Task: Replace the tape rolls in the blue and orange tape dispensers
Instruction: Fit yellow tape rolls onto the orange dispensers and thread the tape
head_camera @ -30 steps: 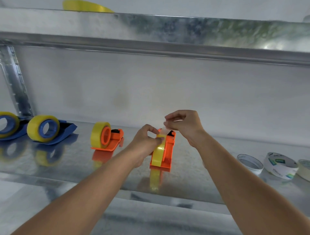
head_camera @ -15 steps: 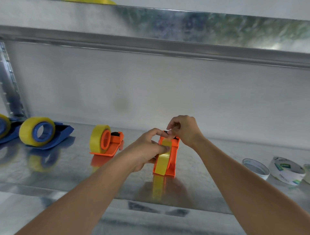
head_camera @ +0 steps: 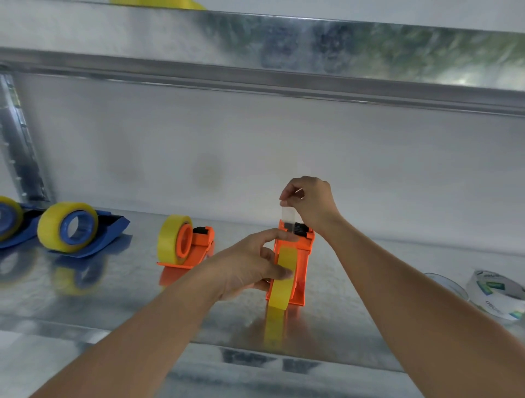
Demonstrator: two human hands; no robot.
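An orange tape dispenser [head_camera: 301, 267] stands end-on at the middle of the metal shelf [head_camera: 355, 318] with a yellow tape roll [head_camera: 282, 279] in it. My left hand [head_camera: 250, 267] grips that roll and the dispenser's left side. My right hand [head_camera: 309, 200] pinches a clear strip of tape [head_camera: 288, 216] pulled straight up from the black cutter [head_camera: 299, 227]. A second orange dispenser [head_camera: 199, 247] with a yellow roll [head_camera: 170, 240] stands to the left. Further left sit two blue dispensers [head_camera: 105, 233], [head_camera: 17, 231], each with a yellow roll.
Empty white cardboard cores [head_camera: 446, 287] and a printed tape roll [head_camera: 497, 295] lie at the shelf's right end. An upper shelf [head_camera: 255, 48] hangs overhead with a yellow object [head_camera: 156, 3] on it. A perforated post [head_camera: 20, 147] stands at the back left.
My right hand has risen from the cutter, drawing a short clear strip of tape upward. My left hand stays on the roll. The view has shifted slightly.
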